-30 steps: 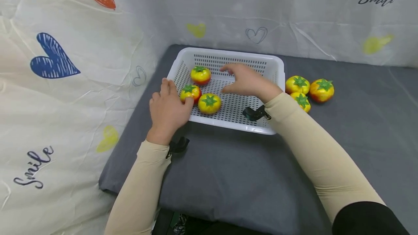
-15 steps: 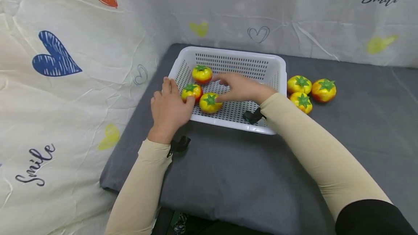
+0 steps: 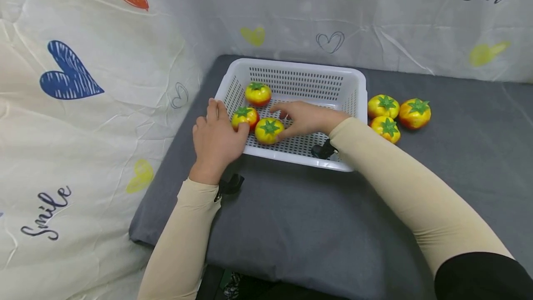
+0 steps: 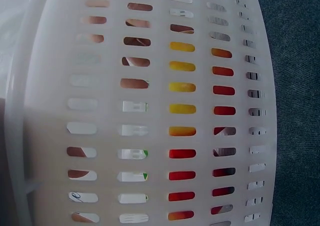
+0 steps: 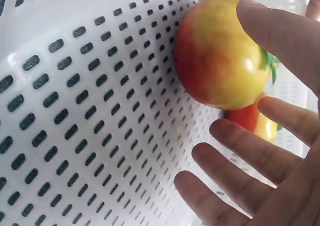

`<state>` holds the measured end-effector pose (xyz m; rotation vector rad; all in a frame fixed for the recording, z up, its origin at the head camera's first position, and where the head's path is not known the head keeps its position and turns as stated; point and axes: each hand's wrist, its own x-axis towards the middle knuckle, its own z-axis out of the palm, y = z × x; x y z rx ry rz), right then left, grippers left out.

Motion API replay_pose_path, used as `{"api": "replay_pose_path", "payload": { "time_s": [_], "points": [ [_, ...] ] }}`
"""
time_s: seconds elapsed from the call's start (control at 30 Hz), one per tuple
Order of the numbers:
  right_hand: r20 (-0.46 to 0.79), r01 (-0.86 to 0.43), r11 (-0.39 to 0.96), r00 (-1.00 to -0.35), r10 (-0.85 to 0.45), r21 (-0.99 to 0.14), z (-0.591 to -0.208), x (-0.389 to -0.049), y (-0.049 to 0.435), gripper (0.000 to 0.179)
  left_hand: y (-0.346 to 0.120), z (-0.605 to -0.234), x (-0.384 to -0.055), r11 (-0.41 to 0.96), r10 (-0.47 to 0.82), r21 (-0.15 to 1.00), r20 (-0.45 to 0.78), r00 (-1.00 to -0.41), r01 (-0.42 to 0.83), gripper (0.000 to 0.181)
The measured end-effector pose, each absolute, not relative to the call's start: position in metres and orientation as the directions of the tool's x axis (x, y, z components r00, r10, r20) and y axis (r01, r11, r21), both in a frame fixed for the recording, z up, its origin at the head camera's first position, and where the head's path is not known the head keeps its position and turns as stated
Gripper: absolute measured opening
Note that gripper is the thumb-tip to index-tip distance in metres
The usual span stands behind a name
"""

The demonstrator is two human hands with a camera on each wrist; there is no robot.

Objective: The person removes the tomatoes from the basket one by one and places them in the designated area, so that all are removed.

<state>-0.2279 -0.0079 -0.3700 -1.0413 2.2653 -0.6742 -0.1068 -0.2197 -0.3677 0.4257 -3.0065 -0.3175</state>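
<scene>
A pale sheet (image 3: 96, 138) printed with hearts and the word "Smile" hangs behind and to the left of a table (image 3: 300, 207) covered in dark grey cloth. The person's two arms reach over it in beige sleeves (image 3: 408, 193), the right one ending in black higher up. Ahead of them sits a white perforated basket (image 3: 291, 158). The left hand (image 3: 217, 142) rests over its left end, fingers out straight, thumb angled inward. The right hand (image 3: 306, 117) is spread inside the basket, its thumb up against or just beside the near fruit (image 3: 268, 131); I can't tell which. Two others, likewise yellow and red with green leafy tops, share the basket's left part: the middle fruit (image 3: 245, 117), by the left thumb, and the rear fruit (image 3: 258, 95). Three more fruits (image 3: 383, 106) cluster on the cloth just past the basket's right end. Each wrist carries a small black fitting (image 3: 231, 184).
</scene>
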Motion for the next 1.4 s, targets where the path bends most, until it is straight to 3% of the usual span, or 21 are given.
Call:
{"api": "replay_pose_path", "payload": {
  "time_s": [0.5, 0.93, 1.4],
  "points": [
    [-0.322, -0.505, 0.589, -0.520, -0.791, -0.630, -0.3769, -0.2318, -0.0120, 0.082, -0.2186, -0.3666, -0.1088, 0.942, -0.288, 0.195, 0.063, -0.955, -0.272, 0.085],
    [-0.294, -0.542, 0.555, -0.495, -0.818, -0.631, -0.3795, -0.2322, -0.0110, 0.069, -0.2169, -0.3664, -0.1093, 0.942, -0.292, 0.191, 0.058, -0.955, -0.276, 0.084],
    [-0.242, -0.515, 0.518, -0.510, -0.825, -0.683, -0.3773, -0.2347, -0.0053, 0.065, -0.2158, -0.3660, -0.1093, 0.940, -0.292, 0.202, 0.063, -0.954, -0.274, 0.081]
  ]
}}
